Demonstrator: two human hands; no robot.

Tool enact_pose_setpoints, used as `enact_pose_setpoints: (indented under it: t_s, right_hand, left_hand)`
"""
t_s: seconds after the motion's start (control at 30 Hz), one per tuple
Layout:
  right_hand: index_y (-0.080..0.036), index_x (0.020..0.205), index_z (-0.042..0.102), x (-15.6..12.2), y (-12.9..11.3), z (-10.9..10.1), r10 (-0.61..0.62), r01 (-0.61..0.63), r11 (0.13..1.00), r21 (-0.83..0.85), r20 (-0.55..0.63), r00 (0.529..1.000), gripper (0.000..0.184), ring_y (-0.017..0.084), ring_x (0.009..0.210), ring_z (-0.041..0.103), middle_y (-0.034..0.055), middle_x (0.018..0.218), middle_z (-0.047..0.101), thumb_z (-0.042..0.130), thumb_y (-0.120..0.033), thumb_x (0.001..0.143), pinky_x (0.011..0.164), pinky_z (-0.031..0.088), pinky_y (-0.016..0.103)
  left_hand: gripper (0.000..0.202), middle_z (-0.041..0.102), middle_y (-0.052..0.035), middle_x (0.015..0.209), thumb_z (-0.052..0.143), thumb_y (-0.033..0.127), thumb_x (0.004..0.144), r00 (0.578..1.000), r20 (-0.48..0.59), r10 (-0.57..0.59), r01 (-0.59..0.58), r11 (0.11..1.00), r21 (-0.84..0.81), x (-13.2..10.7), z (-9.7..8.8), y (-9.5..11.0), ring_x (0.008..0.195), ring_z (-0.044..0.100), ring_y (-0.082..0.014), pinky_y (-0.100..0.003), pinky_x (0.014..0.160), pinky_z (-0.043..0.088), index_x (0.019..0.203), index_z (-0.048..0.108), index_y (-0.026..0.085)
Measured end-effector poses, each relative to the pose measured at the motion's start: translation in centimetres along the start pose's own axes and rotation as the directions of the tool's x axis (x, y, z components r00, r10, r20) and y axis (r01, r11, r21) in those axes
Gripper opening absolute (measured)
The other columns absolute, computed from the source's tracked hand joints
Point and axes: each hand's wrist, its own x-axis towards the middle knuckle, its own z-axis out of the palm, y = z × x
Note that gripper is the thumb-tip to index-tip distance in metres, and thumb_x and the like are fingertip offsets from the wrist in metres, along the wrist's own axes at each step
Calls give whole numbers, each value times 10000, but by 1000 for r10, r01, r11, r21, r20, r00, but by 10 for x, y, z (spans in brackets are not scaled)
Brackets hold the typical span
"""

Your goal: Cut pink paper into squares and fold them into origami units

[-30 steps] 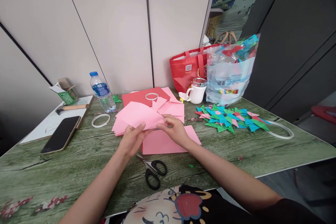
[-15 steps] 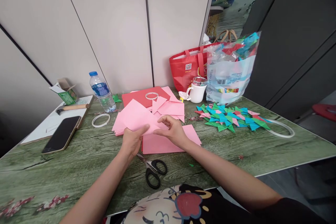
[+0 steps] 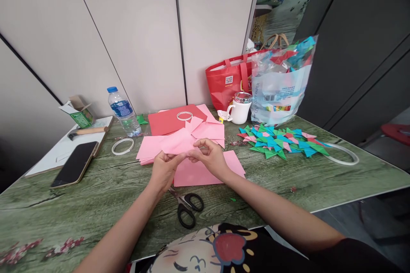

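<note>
Between my two hands is a sheet of pink paper (image 3: 178, 141), bent along its near edge. My left hand (image 3: 165, 170) pinches its left part, thumb on the near side. With thumb and fingers, my right hand (image 3: 209, 157) grips the near right edge, close to the left thumb. Below the hands lies a stack of pink paper (image 3: 205, 175); another pink stack (image 3: 147, 147) is to the left. Several loose pink pieces (image 3: 209, 132) lie just beyond my right hand. Black-handled scissors (image 3: 186, 209) rest nearer my body, blades partly hidden under the left wrist.
Red paper (image 3: 166, 120) carries a tape roll (image 3: 185, 116). A water bottle (image 3: 123, 111), phone (image 3: 75, 164), hammer (image 3: 88, 131) and another tape roll (image 3: 122, 146) are left. Right are a white mug (image 3: 241, 108), red bag (image 3: 221, 85), plastic bag (image 3: 278, 89) and folded paper pieces (image 3: 278, 140).
The pink sheet has tipped down and its near edge is now bent over. My left hand has turned, with its fingers curled on the paper, and both hands are closer together.
</note>
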Motion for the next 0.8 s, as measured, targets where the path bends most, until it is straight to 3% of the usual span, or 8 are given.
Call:
enact_pose_setpoints:
  t_s: [0.17,0.3,0.4,0.6,0.8]
  right_hand:
    - [-204,980,470,-2,-1,2,-29,29,999,25,-4,1000,473,136,548,632,-10,744,614,692,-411,617,531,555,296]
    - [-166,853,564,-4,-2,4,-30,32,999,-34,58,998,331,153,595,646,17,691,639,653,-422,661,570,556,297]
    - [-163,802,582,-6,-2,5,-27,31,998,-46,85,996,294,147,557,641,11,651,632,638,-423,678,522,550,277]
    - [-158,754,578,-7,1,8,28,-27,1000,-10,143,989,269,116,478,605,-15,569,597,623,-415,693,434,500,220]
    - [-149,750,585,-6,-2,6,61,-66,997,31,130,990,262,83,411,541,-29,500,591,624,-403,698,418,449,195]
  left_hand:
    - [260,699,-52,790,743,180,558,998,-60,37,-38,999,-15,1,1,0,782,637,-191,-363,802,469,799,655,135]
    - [184,693,-55,775,744,180,553,992,-113,59,-61,998,-11,1,0,-2,775,634,-181,-335,781,463,696,642,129]
    - [222,690,-37,763,746,165,549,992,-117,49,-53,998,-32,2,-1,-2,759,624,-156,-303,773,452,746,649,138]
    - [430,676,-57,918,731,149,574,999,41,9,-7,998,-58,0,-3,4,856,608,-188,-313,792,454,988,615,164]
    - [513,663,-99,973,725,147,581,988,156,-13,13,1000,1,-1,-7,14,956,585,-251,-363,816,468,1071,572,154]
